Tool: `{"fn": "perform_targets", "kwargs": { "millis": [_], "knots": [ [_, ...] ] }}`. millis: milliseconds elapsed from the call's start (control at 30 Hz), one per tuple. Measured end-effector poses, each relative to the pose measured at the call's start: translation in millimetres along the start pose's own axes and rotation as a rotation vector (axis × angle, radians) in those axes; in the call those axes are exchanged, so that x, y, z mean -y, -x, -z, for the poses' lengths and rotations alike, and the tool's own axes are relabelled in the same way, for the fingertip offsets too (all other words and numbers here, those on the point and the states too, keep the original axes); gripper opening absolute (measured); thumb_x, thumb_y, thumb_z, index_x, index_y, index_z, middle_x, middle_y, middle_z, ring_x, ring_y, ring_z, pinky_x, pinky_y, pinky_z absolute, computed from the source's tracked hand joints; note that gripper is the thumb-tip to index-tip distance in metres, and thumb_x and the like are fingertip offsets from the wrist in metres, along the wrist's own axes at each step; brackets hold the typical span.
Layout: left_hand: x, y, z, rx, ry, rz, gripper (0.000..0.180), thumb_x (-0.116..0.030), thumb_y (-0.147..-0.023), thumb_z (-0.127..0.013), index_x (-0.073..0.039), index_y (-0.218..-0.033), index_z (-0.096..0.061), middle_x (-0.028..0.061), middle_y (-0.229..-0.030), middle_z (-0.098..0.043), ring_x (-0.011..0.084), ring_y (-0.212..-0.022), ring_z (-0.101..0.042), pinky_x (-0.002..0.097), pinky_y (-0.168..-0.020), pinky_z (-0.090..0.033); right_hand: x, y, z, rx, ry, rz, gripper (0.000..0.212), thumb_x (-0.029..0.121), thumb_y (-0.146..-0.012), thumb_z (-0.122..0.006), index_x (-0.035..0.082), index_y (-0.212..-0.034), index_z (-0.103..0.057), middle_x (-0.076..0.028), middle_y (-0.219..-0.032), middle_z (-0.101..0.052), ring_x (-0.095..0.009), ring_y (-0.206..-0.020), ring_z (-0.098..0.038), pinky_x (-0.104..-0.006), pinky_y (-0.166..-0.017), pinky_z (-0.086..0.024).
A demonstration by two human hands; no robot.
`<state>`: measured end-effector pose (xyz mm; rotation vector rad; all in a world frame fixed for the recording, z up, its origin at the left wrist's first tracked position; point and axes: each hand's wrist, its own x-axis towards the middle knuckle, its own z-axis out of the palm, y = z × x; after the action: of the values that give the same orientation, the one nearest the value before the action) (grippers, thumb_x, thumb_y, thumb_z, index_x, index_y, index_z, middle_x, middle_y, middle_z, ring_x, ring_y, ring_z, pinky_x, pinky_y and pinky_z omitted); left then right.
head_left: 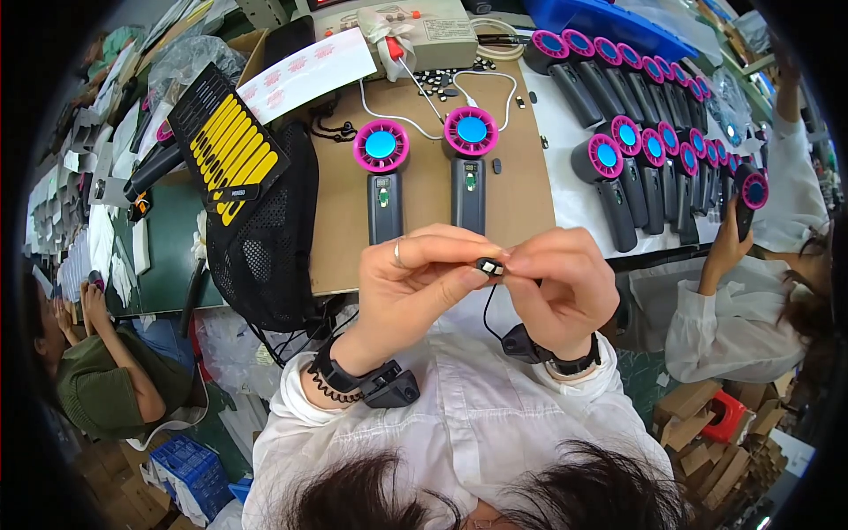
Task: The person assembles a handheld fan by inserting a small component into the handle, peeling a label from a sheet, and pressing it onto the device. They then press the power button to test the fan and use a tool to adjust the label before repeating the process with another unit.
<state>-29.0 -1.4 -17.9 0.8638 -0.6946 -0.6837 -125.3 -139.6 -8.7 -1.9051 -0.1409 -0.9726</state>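
small black part (488,266): partly covered by the fingers (437,249) of the left hand (397,278) and right hand (570,276); too tiny to make out
left fan handle (385,221), right fan handle (469,201): lower ends lost behind the left hand
white sheet (309,72): red print blurred from here
green-clad person (102,393): head partly cut off at the dark rim

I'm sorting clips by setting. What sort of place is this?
Likely an electronics assembly workshop: rows of fans lie on the right, two middle fans show green circuit boards, and a co-worker's hand holds another fan.
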Motion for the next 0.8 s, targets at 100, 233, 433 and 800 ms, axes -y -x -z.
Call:
{"fn": "perform_targets", "kwargs": {
  "millis": [100,233,433,800],
  "knots": [
    [-2,0,1,-0.003,-0.253,-0.177,0.021,0.008,-0.079,-0.06,0.005,-0.1,-0.063,0.0152,-0.101,-0.062,0.0171,-0.088,-0.06,0.0257,-0.075,-0.049,3,-8,2,0.041,0.008,-0.038,0.018,-0.008,-0.069,-0.065,0.0,-0.085,-0.062,-0.011,-0.083,-0.056,-0.016,-0.071,-0.057,-0.0239,-0.063,-0.048],
    [-2,-1,0,-0.029,-0.369,-0.25,0.021,0.009,-0.077,-0.062,0.004,-0.097,-0.065,0.0151,-0.096,-0.063,0.0188,-0.087,-0.062,0.0261,-0.073,-0.05,7,-12,3,0.076,0.029,-0.078,0.017,-0.007,-0.067,-0.065,-0.001,-0.082,-0.063,-0.01,-0.082,-0.055,-0.016,-0.073,-0.056,-0.0253,-0.065,-0.048],
    [-6,-3,0,-0.026,-0.508,-0.272,0.022,0.01,-0.074,-0.063,0.003,-0.095,-0.066,0.0147,-0.092,-0.065,0.0195,-0.083,-0.063,0.026,-0.071,-0.051,13,-15,5,0.113,0.063,-0.135,0.016,-0.006,-0.067,-0.065,-0.001,-0.081,-0.062,-0.01,-0.083,-0.055,-0.017,-0.074,-0.055,-0.027,-0.069,-0.047],
    [-8,-2,1,-0.014,-0.573,-0.282,0.02,0.009,-0.073,-0.065,0.002,-0.092,-0.067,0.014,-0.091,-0.066,0.0194,-0.081,-0.064,0.0261,-0.069,-0.051,13,-17,2,0.201,0.11,-0.149,0.013,-0.003,-0.071,-0.063,0.0,-0.081,-0.056,-0.009,-0.083,-0.053,-0.02,-0.077,-0.053,-0.037,-0.079,-0.047]
  ]
}}
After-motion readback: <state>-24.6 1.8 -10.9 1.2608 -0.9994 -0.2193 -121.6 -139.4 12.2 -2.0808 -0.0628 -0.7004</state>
